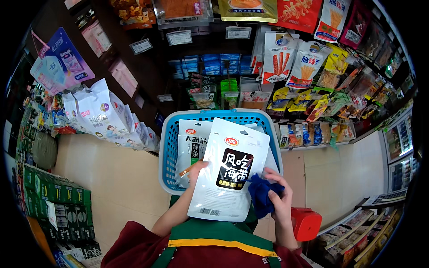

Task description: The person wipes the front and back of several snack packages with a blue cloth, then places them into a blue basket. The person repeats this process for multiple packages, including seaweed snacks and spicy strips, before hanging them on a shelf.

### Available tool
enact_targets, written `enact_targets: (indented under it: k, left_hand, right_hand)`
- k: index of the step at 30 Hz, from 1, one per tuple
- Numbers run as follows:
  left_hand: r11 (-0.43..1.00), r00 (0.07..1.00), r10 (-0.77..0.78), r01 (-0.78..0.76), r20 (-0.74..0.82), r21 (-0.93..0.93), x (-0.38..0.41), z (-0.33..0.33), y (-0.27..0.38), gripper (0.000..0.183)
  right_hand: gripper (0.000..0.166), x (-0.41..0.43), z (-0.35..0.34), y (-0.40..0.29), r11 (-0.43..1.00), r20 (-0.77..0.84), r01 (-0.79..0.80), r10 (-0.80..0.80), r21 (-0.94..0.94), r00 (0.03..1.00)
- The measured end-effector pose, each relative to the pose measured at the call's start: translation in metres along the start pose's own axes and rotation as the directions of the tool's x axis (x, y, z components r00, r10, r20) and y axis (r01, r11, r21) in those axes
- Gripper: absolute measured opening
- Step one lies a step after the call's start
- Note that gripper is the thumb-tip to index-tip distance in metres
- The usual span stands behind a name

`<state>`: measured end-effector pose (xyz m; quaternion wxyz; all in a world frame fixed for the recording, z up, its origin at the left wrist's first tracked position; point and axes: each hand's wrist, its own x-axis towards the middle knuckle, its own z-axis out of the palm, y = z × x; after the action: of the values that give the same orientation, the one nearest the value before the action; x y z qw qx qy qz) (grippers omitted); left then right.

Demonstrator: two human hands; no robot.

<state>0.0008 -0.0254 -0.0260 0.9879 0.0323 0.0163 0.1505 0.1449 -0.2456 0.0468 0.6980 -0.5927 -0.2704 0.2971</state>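
Observation:
My left hand (197, 171) grips the left edge of a white snack pouch (231, 197) with a black printed panel, its fingers partly hidden behind it. A crumpled dark blue cloth (263, 197) is bunched in my right hand (281, 191), against the pouch's right side. Beneath the pouch sits a blue plastic basket (166, 157) with a pale rim and perforated walls. Inside it lies another white snack pouch (189, 137) with a green and black label. More pale packaging shows at the basket's right side, mostly covered.
Hanging snack bags (278, 60) fill the dark shelf rack ahead. White packages (100, 114) stand at the left, above stacked green cartons (60, 194). A red plastic object (305, 223) is beside my right forearm. Low shelves (362, 234) with packaged goods stand at the lower right.

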Motion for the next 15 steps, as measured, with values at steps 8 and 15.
enact_targets:
  k: [8, 15]
  left_hand:
    - [0.998, 0.998, -0.050, 0.048, 0.035, 0.052, 0.006, 0.024, -0.008, 0.062]
    - [0.996, 0.994, 0.066, -0.071, 0.084, 0.052, 0.011, 0.014, -0.007, 0.060]
  right_hand:
    - [0.046, 0.036, 0.039, -0.018, 0.914, -0.113, 0.306, -0.345, -0.268, 0.932]
    - [0.056, 0.069, 0.084, 0.015, 0.716, 0.185, 0.433, -0.401, -0.548, 0.897]
